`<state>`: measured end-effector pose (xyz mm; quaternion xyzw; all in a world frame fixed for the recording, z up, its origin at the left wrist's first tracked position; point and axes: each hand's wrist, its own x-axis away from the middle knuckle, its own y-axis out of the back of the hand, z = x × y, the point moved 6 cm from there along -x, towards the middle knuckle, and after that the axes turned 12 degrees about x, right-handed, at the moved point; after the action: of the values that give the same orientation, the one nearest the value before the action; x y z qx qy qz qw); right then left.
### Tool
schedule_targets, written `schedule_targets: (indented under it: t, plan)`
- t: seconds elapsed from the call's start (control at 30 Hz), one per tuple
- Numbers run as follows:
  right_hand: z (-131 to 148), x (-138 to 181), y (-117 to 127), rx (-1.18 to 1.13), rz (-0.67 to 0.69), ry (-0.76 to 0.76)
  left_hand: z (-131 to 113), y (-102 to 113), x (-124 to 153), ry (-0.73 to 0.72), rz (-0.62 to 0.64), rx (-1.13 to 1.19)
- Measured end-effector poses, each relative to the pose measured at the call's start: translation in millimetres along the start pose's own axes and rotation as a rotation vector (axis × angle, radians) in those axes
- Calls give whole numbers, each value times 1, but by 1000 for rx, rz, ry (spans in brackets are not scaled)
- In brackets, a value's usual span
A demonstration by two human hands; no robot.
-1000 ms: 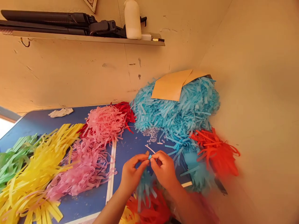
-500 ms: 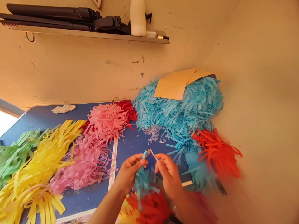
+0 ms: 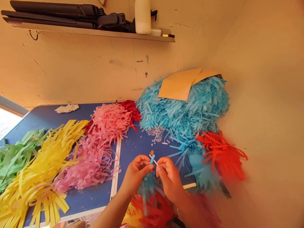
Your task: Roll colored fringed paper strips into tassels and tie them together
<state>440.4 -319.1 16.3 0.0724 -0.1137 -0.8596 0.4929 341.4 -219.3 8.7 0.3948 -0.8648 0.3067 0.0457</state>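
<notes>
My left hand (image 3: 136,174) pinches the gathered top of a small blue paper tassel (image 3: 147,185), whose fringe hangs down between my wrists. My right hand (image 3: 169,178) is closed too, its fingertips pinching a thin pale strip (image 3: 154,160) at the tassel's top, right against the left fingers. Both hands hover over the blue table (image 3: 140,148), near its front edge. Red and yellow fringed paper (image 3: 152,213) lies under my forearms.
Piles of cut paper fringe cover the table: green (image 3: 14,155) and yellow (image 3: 40,171) at left, pink (image 3: 99,142), dark red (image 3: 128,109), a big blue heap (image 3: 185,107) with tan card (image 3: 179,84) on top, orange-red (image 3: 220,152) by the right wall. A shelf (image 3: 95,31) hangs above.
My hands came apart slightly half a second ago, then closed together again at the tassel's top. The view has shifted a little, moving everything slightly right and up.
</notes>
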Motion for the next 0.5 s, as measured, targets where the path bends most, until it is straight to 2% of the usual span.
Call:
schedule_targets:
  t: [0.2, 0.27, 0.33, 0.4, 0.43, 0.5]
  plan:
    - [4, -8, 3, 198, 136, -2, -15, -10, 13, -345, 21, -846]
    - [11, -11, 5, 280, 127, 41, -17, -17, 18, -437, 43, -947]
    - [23, -14, 15, 295, 61, 114, -19, -26, 20, -489, 81, -969]
    - [38, -16, 43, 248, -40, 176, -23, -40, 19, -502, 159, -987]
    - [46, -15, 68, 212, -106, 188, -25, -49, 18, -507, 213, -1003]
    - [64, -8, 138, 204, -292, 158, -27, -72, 17, -525, 366, -1035]
